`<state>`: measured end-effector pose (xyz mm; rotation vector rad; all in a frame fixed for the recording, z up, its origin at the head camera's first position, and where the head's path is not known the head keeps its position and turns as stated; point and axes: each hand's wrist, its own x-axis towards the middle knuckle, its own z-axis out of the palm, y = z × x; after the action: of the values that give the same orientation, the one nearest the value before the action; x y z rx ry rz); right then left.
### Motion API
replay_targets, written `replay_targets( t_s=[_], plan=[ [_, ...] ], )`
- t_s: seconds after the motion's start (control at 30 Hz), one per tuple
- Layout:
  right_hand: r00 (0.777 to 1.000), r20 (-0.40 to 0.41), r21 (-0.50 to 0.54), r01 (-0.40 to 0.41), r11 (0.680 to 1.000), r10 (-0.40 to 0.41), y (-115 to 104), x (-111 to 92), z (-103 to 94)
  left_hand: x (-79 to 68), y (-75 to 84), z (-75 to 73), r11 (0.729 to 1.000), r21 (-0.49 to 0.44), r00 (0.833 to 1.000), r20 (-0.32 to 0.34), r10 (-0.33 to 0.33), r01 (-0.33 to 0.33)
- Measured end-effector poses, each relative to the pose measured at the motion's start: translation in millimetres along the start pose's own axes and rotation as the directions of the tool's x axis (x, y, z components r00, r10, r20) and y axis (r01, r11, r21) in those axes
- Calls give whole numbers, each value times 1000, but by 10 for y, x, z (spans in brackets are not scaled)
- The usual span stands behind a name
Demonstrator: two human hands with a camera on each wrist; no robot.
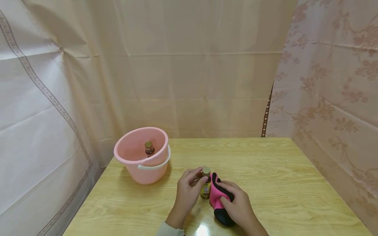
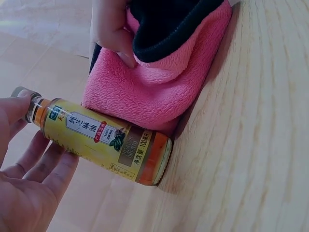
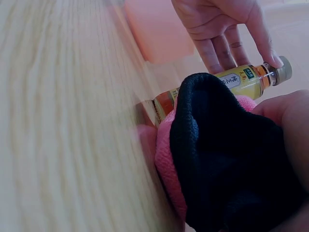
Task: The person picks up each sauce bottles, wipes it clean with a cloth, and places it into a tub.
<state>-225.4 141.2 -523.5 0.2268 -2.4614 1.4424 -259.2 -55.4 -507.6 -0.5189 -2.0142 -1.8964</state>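
A small glass bottle of sesame oil (image 2: 101,135), with a yellow label and a gold-coloured cap, stands upright on the table. My left hand (image 1: 188,190) holds it near the top, the thumb at the cap and neck and the other fingers behind. Against the bottle's right side rests a soft pink-and-black fleece piece (image 1: 218,195) with a black-lined opening and a rounded black end. My right hand (image 1: 237,201) grips it by its black edge, thumb on the near side. Its black interior (image 3: 231,164) faces the right wrist camera and covers part of the bottle.
A pink bucket (image 1: 141,161) with a white handle (image 1: 155,166) stands at the table's back left. Inside it is another bottle (image 1: 149,149) with a gold-coloured cap. Cloth curtains (image 1: 189,72) surround the wooden table (image 1: 283,177) at the back and sides.
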Motion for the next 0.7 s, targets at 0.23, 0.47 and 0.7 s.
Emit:
replay_targets(
  t_s=[0.23,0.47,0.7],
  plan=[
    [1000,5,-48,-11,999,11,19,1,3,-4,4,3,1000,4,1000,3,4,-4],
    [1000,17,-65,3,998,-2,29,30,-3,17,32,15,1000,12,1000,20,-18,18],
    [1000,29,-83,-1,997,3,6,17,-6,8,60,28,1000,14,1000,-1,-22,22]
  ],
)
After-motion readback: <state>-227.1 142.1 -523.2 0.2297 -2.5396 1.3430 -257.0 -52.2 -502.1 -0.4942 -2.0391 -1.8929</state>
